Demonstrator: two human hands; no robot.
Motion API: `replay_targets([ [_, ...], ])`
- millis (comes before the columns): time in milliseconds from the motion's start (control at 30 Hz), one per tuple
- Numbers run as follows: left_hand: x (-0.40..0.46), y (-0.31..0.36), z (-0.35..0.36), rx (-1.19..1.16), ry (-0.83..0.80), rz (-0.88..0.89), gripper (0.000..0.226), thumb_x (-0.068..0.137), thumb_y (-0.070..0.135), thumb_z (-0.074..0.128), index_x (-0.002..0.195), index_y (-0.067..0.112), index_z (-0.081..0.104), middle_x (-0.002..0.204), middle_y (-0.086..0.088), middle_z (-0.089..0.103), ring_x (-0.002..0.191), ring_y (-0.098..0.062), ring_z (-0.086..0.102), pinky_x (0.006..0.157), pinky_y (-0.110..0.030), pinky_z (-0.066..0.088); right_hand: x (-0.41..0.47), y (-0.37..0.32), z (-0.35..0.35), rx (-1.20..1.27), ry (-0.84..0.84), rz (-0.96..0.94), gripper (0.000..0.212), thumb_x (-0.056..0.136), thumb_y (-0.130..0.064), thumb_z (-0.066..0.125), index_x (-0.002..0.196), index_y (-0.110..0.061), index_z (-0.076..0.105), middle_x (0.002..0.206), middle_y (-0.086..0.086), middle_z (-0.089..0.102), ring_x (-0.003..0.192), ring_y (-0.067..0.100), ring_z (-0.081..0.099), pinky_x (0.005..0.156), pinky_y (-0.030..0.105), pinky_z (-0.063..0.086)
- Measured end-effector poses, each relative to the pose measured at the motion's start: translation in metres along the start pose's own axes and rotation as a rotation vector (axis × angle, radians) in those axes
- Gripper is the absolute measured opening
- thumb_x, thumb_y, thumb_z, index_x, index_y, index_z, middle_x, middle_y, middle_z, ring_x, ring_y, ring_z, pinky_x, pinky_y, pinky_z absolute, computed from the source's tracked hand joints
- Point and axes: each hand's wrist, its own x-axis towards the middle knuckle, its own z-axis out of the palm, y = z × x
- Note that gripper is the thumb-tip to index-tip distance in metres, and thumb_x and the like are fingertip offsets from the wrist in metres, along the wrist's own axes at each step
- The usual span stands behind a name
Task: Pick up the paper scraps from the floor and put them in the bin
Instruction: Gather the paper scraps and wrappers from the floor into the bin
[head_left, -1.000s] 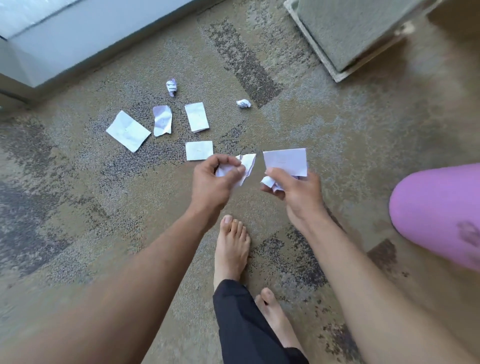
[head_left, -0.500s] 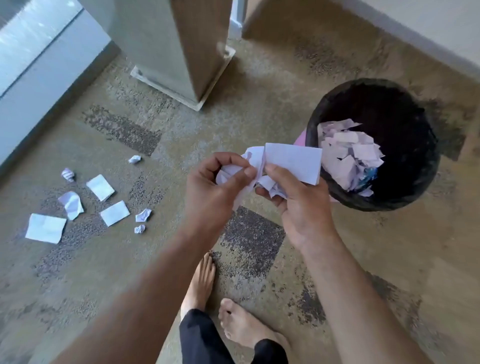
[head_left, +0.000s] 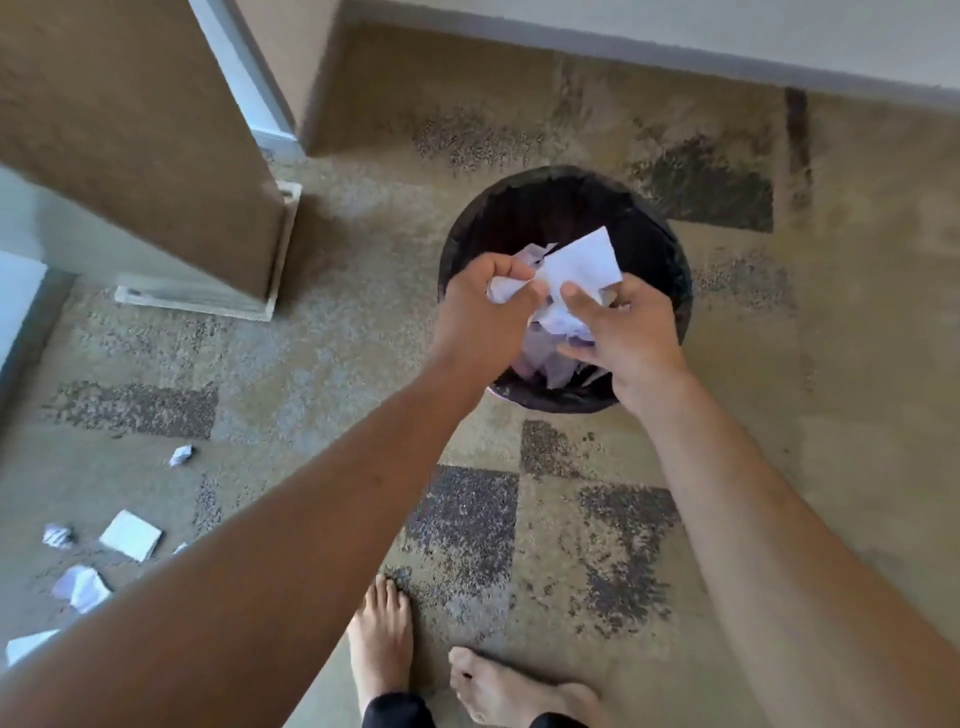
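Observation:
A round black bin (head_left: 660, 244) stands on the carpet with white paper scraps inside. Both hands hover over its mouth. My left hand (head_left: 483, 317) is closed around crumpled white scraps (head_left: 506, 287). My right hand (head_left: 623, 327) grips a flat white sheet (head_left: 584, 262) and more crumpled scraps. Several scraps still lie on the floor at the lower left: a small crumpled ball (head_left: 181, 455), a flat square piece (head_left: 131, 534), a crumpled ball (head_left: 57, 535), a folded piece (head_left: 82, 587) and one at the frame edge (head_left: 26, 644), partly hidden by my left forearm.
A brown pillar with a white base (head_left: 197, 301) stands left of the bin. A wall and skirting (head_left: 623, 47) run along the back. My bare feet (head_left: 384, 639) are on the patterned carpet at the bottom.
My view swung right and both hands, still holding the scraps, travelled from beside the bin to directly over its opening. The floor scraps slid to the lower left.

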Motion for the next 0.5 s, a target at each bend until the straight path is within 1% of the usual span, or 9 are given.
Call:
replay_targets([
  [67,0.007,0.0,0.001,-0.014,-0.082,-0.026,0.008,0.094,0.031,0.063,0.098,0.025,0.065,0.099,0.008,0.066,0.065,0.005,0.061,0.06,-0.017,0.051,0.007,0.006,0.002,-0.1,-0.006,-0.03,0.034,0.081,-0.037,0.074,0.113,-0.031,0.064,0.118,0.003,0.065,0.097,0.025,0.067,0.073,0.038,0.059],
  [100,0.008,-0.001,0.0,-0.023,-0.117,-0.043,0.009,0.095,0.035,0.061,0.098,0.028,0.066,0.103,0.007,0.067,0.078,0.002,0.062,0.071,-0.02,0.052,0.008,0.009,0.003,-0.143,-0.009,-0.055,0.036,0.079,-0.042,0.071,0.114,-0.041,0.062,0.12,0.002,0.064,0.096,0.025,0.065,0.075,0.039,0.056],
  [167,0.007,-0.003,-0.006,-0.043,-0.164,-0.046,0.017,0.098,0.038,0.055,0.104,0.029,0.068,0.112,0.008,0.068,0.101,-0.008,0.063,0.089,-0.027,0.05,0.007,0.018,0.005,-0.226,0.007,-0.088,0.041,0.078,-0.046,0.064,0.117,-0.05,0.054,0.126,0.001,0.062,0.106,0.026,0.064,0.084,0.045,0.056],
  [200,0.004,-0.005,-0.01,-0.08,-0.166,-0.029,0.019,0.1,0.035,0.052,0.106,0.028,0.068,0.113,0.008,0.068,0.105,-0.008,0.062,0.091,-0.026,0.049,0.003,0.021,0.007,-0.249,0.03,-0.1,0.043,0.083,-0.04,0.063,0.125,-0.046,0.054,0.132,-0.001,0.059,0.113,0.024,0.062,0.09,0.047,0.055],
  [267,-0.007,-0.007,-0.022,-0.167,-0.126,0.025,0.024,0.103,0.024,0.047,0.1,0.031,0.069,0.103,0.013,0.07,0.097,0.0,0.063,0.083,-0.016,0.049,-0.011,0.024,0.015,-0.294,0.106,-0.17,0.042,0.092,-0.02,0.059,0.132,-0.031,0.056,0.137,-0.004,0.056,0.122,0.016,0.056,0.1,0.04,0.05],
  [333,-0.02,-0.01,-0.037,-0.223,-0.046,0.081,0.027,0.104,0.017,0.045,0.098,0.03,0.069,0.092,0.013,0.069,0.088,0.005,0.063,0.08,-0.013,0.049,-0.03,0.024,0.027,-0.3,0.134,-0.307,0.037,0.093,-0.006,0.055,0.126,-0.022,0.06,0.13,-0.004,0.059,0.122,0.014,0.054,0.101,0.03,0.048],
  [367,-0.026,-0.014,-0.044,-0.243,0.001,0.099,0.025,0.103,0.015,0.046,0.101,0.024,0.069,0.092,0.012,0.069,0.089,0.005,0.063,0.082,-0.014,0.05,-0.042,0.023,0.037,-0.29,0.123,-0.382,0.034,0.093,-0.003,0.054,0.123,-0.018,0.062,0.127,-0.002,0.06,0.122,0.013,0.055,0.096,0.021,0.047],
  [433,-0.039,-0.024,-0.063,-0.278,0.087,0.114,0.021,0.102,0.013,0.048,0.105,0.011,0.069,0.096,0.008,0.07,0.093,0.002,0.065,0.085,-0.018,0.052,-0.063,0.023,0.058,-0.278,0.072,-0.507,0.029,0.094,-0.001,0.055,0.12,-0.011,0.062,0.125,0.001,0.061,0.119,0.011,0.056,0.088,0.005,0.042],
  [500,-0.053,-0.038,-0.083,-0.289,0.159,0.117,0.019,0.1,0.013,0.051,0.105,0.006,0.069,0.098,0.002,0.071,0.098,-0.012,0.067,0.088,-0.029,0.053,-0.083,0.026,0.083,-0.252,-0.011,-0.568,0.027,0.094,-0.002,0.056,0.119,-0.009,0.062,0.126,0.002,0.061,0.119,0.009,0.056,0.09,0.007,0.044],
])
